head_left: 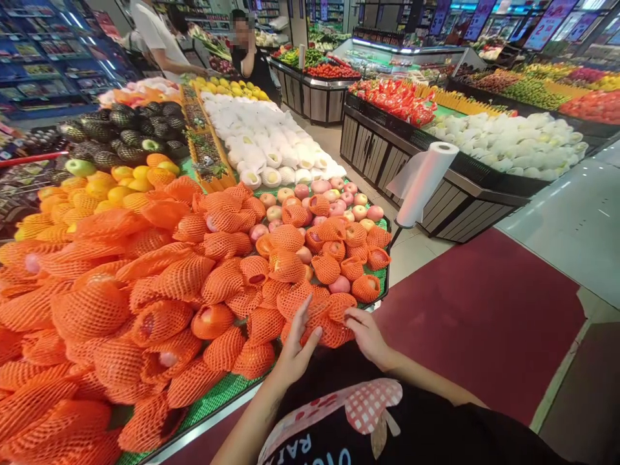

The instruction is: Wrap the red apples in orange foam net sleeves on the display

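Note:
My left hand [296,349] is at the front edge of the fruit display, its fingers stretched up and the thumb apart. It rests beside an orange foam fruit net [325,320] lying among the fruit. From the right, my right hand [369,337] has its fingers bent and pinched at that net's right side. Whatever sits inside this net cannot be made out. Around both hands lie many fruits in orange foam nets [177,278]. Bare pink apples [339,284] show between netted ones toward the display's right corner.
Yellow fruit [109,187], dark netted melons [128,126] and white-wrapped fruit [271,139] lie farther back. A plastic bag roll [426,187] stands upright past the right corner. Another produce stand [387,161] is across the aisle. Two people [162,42] are at the back left.

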A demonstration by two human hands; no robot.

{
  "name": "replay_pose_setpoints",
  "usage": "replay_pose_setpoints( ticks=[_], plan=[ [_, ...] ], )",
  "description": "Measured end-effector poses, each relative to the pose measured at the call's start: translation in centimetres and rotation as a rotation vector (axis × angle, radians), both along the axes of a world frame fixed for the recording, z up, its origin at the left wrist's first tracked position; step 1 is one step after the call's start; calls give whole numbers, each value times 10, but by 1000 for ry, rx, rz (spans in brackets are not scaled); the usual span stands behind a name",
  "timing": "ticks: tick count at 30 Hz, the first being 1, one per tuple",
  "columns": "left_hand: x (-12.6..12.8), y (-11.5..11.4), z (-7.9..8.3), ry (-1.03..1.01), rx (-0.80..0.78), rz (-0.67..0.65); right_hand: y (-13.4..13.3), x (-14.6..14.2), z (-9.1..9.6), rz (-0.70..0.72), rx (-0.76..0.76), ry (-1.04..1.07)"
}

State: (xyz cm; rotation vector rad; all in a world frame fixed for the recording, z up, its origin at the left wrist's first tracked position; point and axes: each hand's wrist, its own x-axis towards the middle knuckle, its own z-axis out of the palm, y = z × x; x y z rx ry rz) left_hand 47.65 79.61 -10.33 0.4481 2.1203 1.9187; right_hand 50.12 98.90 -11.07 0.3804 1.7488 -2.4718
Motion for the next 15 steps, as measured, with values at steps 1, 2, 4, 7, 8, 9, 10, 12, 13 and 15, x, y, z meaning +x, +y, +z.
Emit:
replay_pose_setpoints(
  ticks=[1,2,4,7,8,9,10,12,13,15],
  plan=[
    [-5,9,-1,-20,17,-25,5,-5,-2,10,-151,-99],
    [-11,19,-2,-29,26,-32,11,-9,-3,28,-285,-182],
    [-26,39,-9,-31,21,8,26,-19,-4,59,-460,-297],
    [-49,66,-22,-48,-12,77,58,-31,-3,46,-573,-367],
    [-55,73,-27,-55,-24,84,71,-34,-3,64,-615,-380],
    [-60,80,-31,-61,-38,83,83,-37,-3,106,-658,-391],
    [-64,87,-34,-67,-50,80,95,-40,-5,173,-692,-403],
    [-68,100,-41,-80,-64,61,114,-45,-9,324,-681,-418],
    [-68,107,-43,-86,-71,39,120,-47,-12,382,-626,-419],
    [-66,121,-48,-80,-100,-26,127,-53,-19,418,-453,-394]
  ],
)
